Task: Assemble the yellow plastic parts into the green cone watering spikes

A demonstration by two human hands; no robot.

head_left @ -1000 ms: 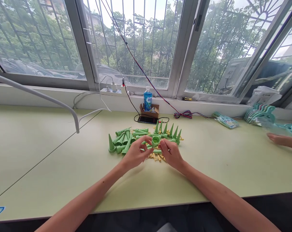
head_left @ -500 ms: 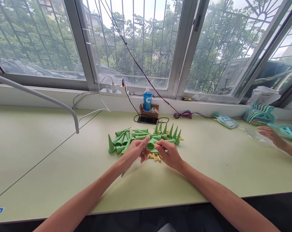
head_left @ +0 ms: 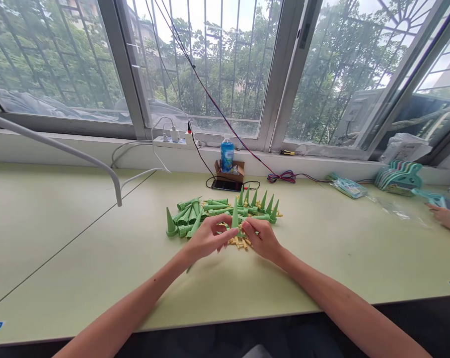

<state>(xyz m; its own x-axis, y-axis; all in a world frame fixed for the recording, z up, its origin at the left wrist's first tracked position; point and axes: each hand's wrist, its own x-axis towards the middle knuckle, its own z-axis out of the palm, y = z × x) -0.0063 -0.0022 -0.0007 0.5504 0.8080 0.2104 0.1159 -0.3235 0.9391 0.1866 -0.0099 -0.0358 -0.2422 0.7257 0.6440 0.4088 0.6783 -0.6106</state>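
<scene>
Between my hands a green plastic watering spike [head_left: 235,213] stands point up, with the thumb and fingers of my left hand [head_left: 207,235] closed round its lower part. My right hand [head_left: 262,237] is pinched just to the right of it, and a bit of yellow, apparently a small yellow plastic piece, shows at its fingertips. Behind and left of my hands lies a pile of green spikes [head_left: 185,215]. Several more spikes [head_left: 264,201] stand upright in a row at the right. Small yellow pieces [head_left: 241,243] lie loose below my fingers.
Behind the pile lie a phone [head_left: 227,185] with a cable and a cardboard box [head_left: 230,171] by a blue bottle [head_left: 227,153]. A white bent tube [head_left: 98,161] reaches in from the left. At the right are teal plastic items [head_left: 399,178] and another person's hand [head_left: 448,217].
The spike between my hands has turned from its open end facing me to point up. My left fingers have shifted round it. The other person's hand has moved right.
</scene>
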